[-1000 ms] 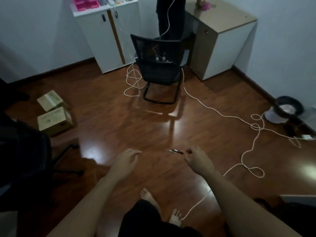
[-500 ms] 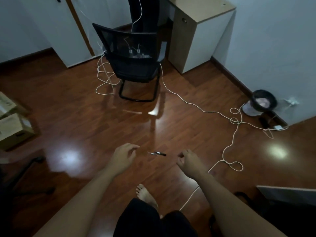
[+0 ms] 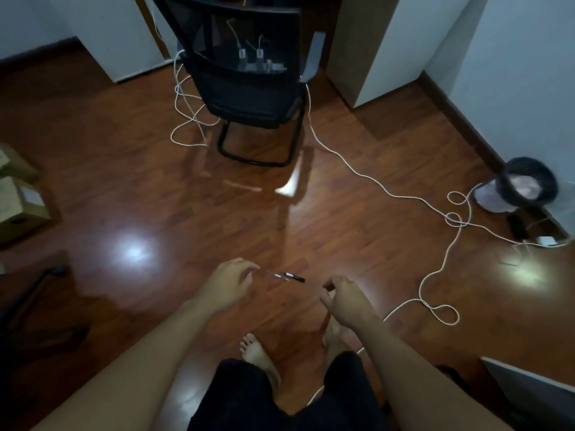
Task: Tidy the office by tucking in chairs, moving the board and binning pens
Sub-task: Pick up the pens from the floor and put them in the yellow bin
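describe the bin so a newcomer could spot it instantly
Start at the black mesh chair at the top of the view and follow the white cable across the wooden floor toward the right wall. The bin sits by that wall's baseboard, just past the cable's loops. It is the only round thing there: a dark rim with a pale liner inside.

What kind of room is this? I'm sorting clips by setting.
Probably a small office: a black mesh chair by a desk, a waste bin at the wall, pens on the wood floor.
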A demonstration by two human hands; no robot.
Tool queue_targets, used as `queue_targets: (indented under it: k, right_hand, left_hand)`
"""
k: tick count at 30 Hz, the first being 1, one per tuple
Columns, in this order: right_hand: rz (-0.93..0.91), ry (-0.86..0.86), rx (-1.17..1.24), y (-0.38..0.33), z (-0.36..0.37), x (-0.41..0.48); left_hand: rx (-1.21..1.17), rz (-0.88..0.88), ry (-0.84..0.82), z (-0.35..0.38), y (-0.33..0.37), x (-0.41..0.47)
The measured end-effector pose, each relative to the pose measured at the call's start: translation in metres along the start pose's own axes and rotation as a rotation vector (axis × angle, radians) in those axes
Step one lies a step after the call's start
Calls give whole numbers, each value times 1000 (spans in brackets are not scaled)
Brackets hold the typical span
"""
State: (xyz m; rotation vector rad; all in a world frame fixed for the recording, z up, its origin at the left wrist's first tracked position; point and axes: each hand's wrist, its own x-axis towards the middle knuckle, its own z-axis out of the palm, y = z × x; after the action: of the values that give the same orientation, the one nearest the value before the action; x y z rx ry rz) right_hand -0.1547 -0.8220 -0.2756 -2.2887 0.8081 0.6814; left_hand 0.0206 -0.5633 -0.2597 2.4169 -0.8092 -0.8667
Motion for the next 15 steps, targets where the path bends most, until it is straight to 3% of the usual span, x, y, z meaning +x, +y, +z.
queue_targets:
  k: [7, 15]
  right_hand:
    - [4, -109, -2, 69, 95, 170]
    - [51, -239, -62, 209, 311, 389]
  left_hand:
    - [-62, -85, -30, 139, -78, 125]
    - [7, -209, -138, 364, -223, 266]
